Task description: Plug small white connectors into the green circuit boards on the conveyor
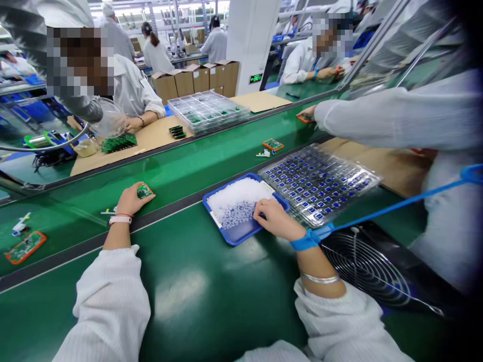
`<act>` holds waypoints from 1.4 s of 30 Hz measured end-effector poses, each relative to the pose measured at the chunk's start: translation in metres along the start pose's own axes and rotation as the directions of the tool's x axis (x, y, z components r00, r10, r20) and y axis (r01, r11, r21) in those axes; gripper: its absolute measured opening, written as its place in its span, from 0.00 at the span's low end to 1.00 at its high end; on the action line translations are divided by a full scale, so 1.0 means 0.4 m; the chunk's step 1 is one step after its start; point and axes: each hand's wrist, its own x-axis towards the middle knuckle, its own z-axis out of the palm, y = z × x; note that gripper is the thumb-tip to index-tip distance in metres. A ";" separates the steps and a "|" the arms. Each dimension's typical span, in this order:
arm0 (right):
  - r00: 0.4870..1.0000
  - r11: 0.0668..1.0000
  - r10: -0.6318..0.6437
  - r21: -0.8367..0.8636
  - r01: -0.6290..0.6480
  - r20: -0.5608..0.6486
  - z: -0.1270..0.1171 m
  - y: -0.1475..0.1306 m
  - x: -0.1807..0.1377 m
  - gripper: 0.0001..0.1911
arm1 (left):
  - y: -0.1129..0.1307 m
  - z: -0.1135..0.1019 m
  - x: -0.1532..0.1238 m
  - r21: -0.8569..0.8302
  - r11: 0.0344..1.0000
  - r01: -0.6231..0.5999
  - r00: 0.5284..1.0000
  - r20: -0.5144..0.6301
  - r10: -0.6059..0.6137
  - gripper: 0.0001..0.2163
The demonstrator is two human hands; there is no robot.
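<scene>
left hand (130, 202) holding orange-edged circuit board (144, 191), right hand (277, 218) (fingers curled, contents unclear) over blue tray (240, 234)

White pillar (249, 42) with a green exit sign (255, 78), workbench (187, 57) behind, bright light.

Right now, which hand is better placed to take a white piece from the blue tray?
Likely the right hand: its fingers are at the blue tray, beside the white pieces, while the left hand grasps an orange-edged board farther left.
</scene>
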 end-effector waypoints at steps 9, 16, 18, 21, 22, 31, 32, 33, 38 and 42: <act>0.999 0.999 0.036 -0.020 -0.035 0.033 -0.001 -0.009 0.000 0.08 | 0.218 -0.069 -0.078 -0.262 0.901 -0.346 0.927 0.051 0.371 0.33; 0.999 1.000 -0.023 -0.006 0.022 -0.029 0.008 -0.009 -0.003 0.08 | 0.390 -0.067 -0.248 -0.273 0.764 -0.584 0.700 0.307 0.645 0.33; 0.994 0.996 -0.077 0.035 0.080 -0.081 0.010 -0.008 -0.002 0.08 | 0.399 -0.056 -0.308 -0.250 0.792 -0.557 0.727 0.314 0.610 0.32; 0.965 0.972 -0.164 0.131 0.193 -0.206 0.008 -0.021 0.006 0.07 | 0.402 -0.034 -0.387 -0.192 0.862 -0.470 0.842 0.195 0.503 0.26; 0.951 0.960 -0.181 0.165 0.226 -0.249 0.007 -0.033 0.008 0.07 | 0.401 -0.027 -0.408 -0.165 0.898 -0.408 0.892 0.137 0.431 0.24; 0.914 0.704 -0.346 0.586 0.401 -0.209 0.085 -0.299 -0.043 0.05 | 0.352 -0.044 -0.476 -0.291 0.922 -0.253 0.948 0.115 0.297 0.24; 0.916 0.688 -0.360 0.613 0.388 -0.176 0.103 -0.319 -0.047 0.05 | 0.353 -0.047 -0.481 -0.310 0.914 -0.260 0.942 0.124 0.311 0.24; 0.921 0.685 -0.360 0.629 0.368 -0.148 0.121 -0.333 -0.048 0.05 | 0.356 -0.048 -0.486 -0.326 0.909 -0.260 0.941 0.125 0.313 0.24; 0.946 0.728 -0.304 0.612 0.310 -0.117 0.184 -0.344 -0.015 0.06 | 0.382 -0.032 -0.478 -0.463 0.858 -0.221 0.967 0.013 0.256 0.13; 0.937 0.732 -0.327 0.594 0.334 -0.123 0.201 -0.352 0.009 0.06 | 0.383 -0.016 -0.448 -0.571 0.802 -0.175 0.980 -0.027 0.195 0.05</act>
